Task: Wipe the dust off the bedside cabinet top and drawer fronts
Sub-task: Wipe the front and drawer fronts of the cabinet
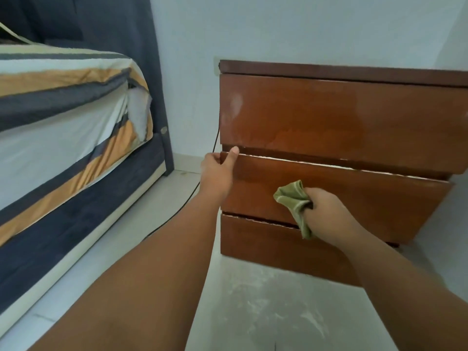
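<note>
A striped bed (63, 127) stands left of the wooden bedside cabinet (329, 117). The left hand (217, 168) grips the middle drawer front (354, 198) at its top-left corner; the right hand (326, 211) clutches a bunched green cloth (291, 198), seemingly pressed against that drawer.

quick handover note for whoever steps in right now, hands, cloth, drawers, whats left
Left hand: gripping the left edge of the middle drawer, thumb at its top corner.
Right hand: closed on the green cloth, pressed against the middle drawer front.
Top drawer: pale hazy patches show, mostly at left; may need another pass.
Bottom drawer: no sign of wiping that I can tell.
Cabinet top: only its edge shows; state unknown.
</note>
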